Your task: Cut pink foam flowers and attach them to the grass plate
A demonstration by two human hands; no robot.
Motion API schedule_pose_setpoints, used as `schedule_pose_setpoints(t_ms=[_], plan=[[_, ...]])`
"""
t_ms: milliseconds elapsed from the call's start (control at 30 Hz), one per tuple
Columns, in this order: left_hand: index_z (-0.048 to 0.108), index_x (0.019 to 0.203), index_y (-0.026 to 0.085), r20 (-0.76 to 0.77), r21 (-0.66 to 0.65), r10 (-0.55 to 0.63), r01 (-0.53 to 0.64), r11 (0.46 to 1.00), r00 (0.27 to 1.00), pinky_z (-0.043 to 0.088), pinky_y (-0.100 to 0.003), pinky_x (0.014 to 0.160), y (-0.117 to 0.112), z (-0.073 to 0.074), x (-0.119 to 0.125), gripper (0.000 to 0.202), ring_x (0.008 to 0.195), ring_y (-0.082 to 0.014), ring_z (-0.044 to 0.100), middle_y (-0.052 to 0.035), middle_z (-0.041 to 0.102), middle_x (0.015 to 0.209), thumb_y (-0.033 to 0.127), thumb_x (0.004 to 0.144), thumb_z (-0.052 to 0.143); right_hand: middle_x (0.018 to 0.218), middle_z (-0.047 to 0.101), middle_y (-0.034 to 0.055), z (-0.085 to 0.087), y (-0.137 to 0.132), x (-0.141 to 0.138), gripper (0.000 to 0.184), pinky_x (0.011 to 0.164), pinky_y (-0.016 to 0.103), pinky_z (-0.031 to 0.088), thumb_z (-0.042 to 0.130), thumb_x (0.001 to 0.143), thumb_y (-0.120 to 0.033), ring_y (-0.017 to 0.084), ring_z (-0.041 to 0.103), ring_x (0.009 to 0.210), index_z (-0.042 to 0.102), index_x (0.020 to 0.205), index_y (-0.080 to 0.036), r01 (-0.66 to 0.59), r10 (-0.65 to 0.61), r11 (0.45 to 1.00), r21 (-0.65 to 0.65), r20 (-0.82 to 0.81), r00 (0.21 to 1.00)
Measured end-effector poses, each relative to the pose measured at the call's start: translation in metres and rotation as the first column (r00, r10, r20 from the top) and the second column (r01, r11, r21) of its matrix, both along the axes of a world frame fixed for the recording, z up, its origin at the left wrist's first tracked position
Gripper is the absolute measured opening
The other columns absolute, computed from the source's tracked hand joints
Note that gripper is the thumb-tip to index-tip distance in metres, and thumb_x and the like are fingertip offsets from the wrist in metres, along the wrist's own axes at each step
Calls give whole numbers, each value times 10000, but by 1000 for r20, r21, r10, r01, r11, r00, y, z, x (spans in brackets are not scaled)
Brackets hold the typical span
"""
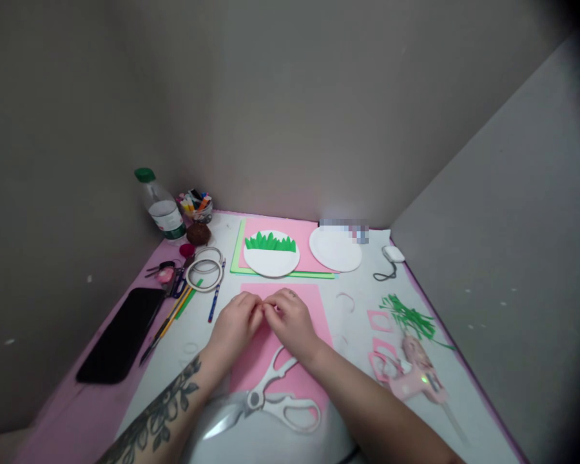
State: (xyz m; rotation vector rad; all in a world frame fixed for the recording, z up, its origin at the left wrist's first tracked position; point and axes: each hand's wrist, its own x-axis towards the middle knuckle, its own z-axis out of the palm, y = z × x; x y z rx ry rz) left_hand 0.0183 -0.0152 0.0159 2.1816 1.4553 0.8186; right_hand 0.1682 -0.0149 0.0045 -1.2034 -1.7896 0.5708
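Head view showed left hand (235,324) and right hand (291,322) pinched tight on a tiny pink scrap (272,309), seemingly light, floppy, best gripped edgewise.

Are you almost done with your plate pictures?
About halfway, I'd guess. Done: one plate has green grass on it, and pink scraps lie cut beside the glue gun. In hand: left hand and right hand pinch something over the pink sheet, too small to tell. Left: the other plate is bare.
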Motion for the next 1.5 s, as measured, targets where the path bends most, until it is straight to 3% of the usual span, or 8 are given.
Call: schedule_pose_setpoints(t_ms=[367,800,1000,1100,1167,1267,1333,1500], plan=[[540,794,192,66,-56,-17,21,998,998,439,-281,685,2,3,-3,138,748,-175,570,-29,592,785,226,873,431,748,608,14,2,5,2,172,658,267,456,536,795,-112,160,586,729,669,745,-209,-59,17,977,-206,-201,979],[541,797,194,130,-93,-12,24,995,991,433,-267,670,0,7,0,154,736,-160,562,-24,586,790,229,891,423,720,587,21,22,14,25,159,646,279,428,496,789,-131,170,554,698,596,690,-204,130,-129,991,-44,14,991],[608,853,194,175,42,-36,29,999,984,460,-260,694,0,2,-4,149,769,-156,600,-40,651,838,225,896,469,801,638,114,67,18,116,155,688,366,418,535,809,-208,264,576,804,651,707,-194,473,-443,875,101,557,702],[640,885,199,153,252,-83,43,967,985,472,-279,742,-3,3,-6,141,809,-166,614,-49,679,837,167,878,502,1114,595,204,77,11,131,233,805,461,416,672,720,-280,368,518,1043,677,919,-158,518,-532,832,200,554,641],[653,920,209,131,387,-103,45,921,986,476,-289,752,-6,5,-8,161,802,-166,616,-50,692,835,129,861,526,1163,578,180,83,5,118,236,844,453,422,622,768,-277,334,520,1069,659,977,-173,435,-459,886,161,439,772],[654,982,225,77,530,-133,72,845,988,484,-297,747,-10,8,-13,227,792,-170,617,-53,708,845,84,830,564,914,650,70,89,-4,80,142,698,312,475,518,837,-242,204,598,848,654,809,-210,66,-47,990,-121,156,987],[647,1024,234,22,597,-134,94,797,991,490,-305,750,-12,9,-18,278,810,-180,621,-56,719,861,66,812,584,818,645,29,89,-9,55,103,616,262,457,549,807,-224,164,586,737,642,767,-207,-114,113,955,-273,-19,993],[633,1086,211,-121,724,-131,178,666,984,485,-304,747,-11,10,-24,302,820,-184,629,-59,738,889,67,829,566,642,522,-30,79,-13,31,138,554,226,382,586,796,-282,106,452,588,554,719,-173,-259,120,822,-507,-291,949]])
